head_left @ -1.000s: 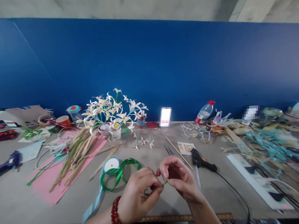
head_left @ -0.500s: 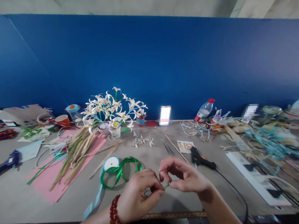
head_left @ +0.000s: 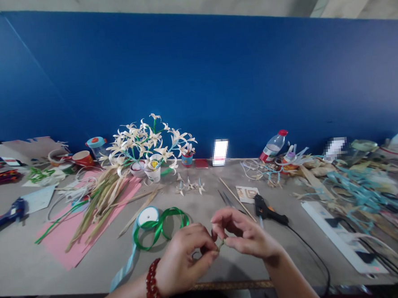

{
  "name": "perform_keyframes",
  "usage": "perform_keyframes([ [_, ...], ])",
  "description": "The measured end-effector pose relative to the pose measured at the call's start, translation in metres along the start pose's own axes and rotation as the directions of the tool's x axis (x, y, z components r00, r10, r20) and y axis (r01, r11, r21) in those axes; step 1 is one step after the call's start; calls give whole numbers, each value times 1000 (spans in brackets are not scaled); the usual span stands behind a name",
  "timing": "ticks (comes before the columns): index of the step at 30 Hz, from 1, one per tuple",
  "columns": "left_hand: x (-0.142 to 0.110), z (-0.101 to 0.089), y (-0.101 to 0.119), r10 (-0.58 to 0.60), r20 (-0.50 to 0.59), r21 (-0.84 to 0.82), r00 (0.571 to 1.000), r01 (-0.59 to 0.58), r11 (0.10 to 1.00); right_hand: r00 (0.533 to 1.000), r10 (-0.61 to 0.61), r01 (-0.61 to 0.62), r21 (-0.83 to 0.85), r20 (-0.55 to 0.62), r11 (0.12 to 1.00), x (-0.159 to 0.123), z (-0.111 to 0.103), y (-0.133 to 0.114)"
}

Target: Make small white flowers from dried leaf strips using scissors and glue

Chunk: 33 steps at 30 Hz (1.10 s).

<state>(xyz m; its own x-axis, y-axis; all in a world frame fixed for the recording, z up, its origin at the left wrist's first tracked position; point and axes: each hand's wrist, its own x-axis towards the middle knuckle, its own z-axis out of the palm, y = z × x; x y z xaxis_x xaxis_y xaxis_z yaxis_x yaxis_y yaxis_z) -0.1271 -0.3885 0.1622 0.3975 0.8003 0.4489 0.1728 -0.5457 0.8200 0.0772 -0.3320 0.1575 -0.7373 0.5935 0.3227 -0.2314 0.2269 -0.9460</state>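
Note:
My left hand [head_left: 188, 255], with a red bead bracelet [head_left: 154, 284] at the wrist, pinches a small thin greenish strip [head_left: 220, 245] near the table's front edge. My right hand [head_left: 246, 236] pinches the strip's other end between thumb and fingers. Only a short bit of it shows between the fingertips; its exact kind is not clear. Left of my hands lie a green ribbon [head_left: 179, 211] in loops and a roll of light blue ribbon [head_left: 148, 216]. A black glue gun [head_left: 270, 211] rests to the right of my right hand, with tweezers [head_left: 226, 198] behind it.
White handmade flowers [head_left: 151, 143] stand in cups at the back. Dried husk strips [head_left: 101, 202] lie on pink paper [head_left: 57, 252] at left. On the right are a white power strip [head_left: 342, 239], a plastic bottle [head_left: 274, 145] and tangled blue strips [head_left: 360, 193].
The two hands stay pinched on the strip at nearly the same place. The right fingers have shifted slightly up, and the camera view has tilted a little.

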Motion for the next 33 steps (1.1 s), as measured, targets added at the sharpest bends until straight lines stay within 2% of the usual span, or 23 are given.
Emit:
perform_keyframes([
  [7, 1, 0, -1, 19, -8, 21, 1000, -19, 1000, 1000, 14, -15, -16, -26, 1000, -2, 2, 1],
  [13, 0, -2, -1, 9, -18, 43, 1000, -8, 999, 995, -34, 33, -14, -98, 999, -2, 5, 4],
  [18, 0, -2, -1, 16, -17, 53, 1000, -15, 999, 993, -54, 56, 10, -104, 998, -3, 7, 5],
  [26, -1, -1, 0, 36, -19, 91, 999, -34, 995, 992, -18, 19, 12, -126, 1000, -5, 10, 9],
  [33, -1, -3, 1, 44, -25, 75, 999, -42, 996, 987, -77, 81, 22, -139, 996, -1, 11, 7],
])
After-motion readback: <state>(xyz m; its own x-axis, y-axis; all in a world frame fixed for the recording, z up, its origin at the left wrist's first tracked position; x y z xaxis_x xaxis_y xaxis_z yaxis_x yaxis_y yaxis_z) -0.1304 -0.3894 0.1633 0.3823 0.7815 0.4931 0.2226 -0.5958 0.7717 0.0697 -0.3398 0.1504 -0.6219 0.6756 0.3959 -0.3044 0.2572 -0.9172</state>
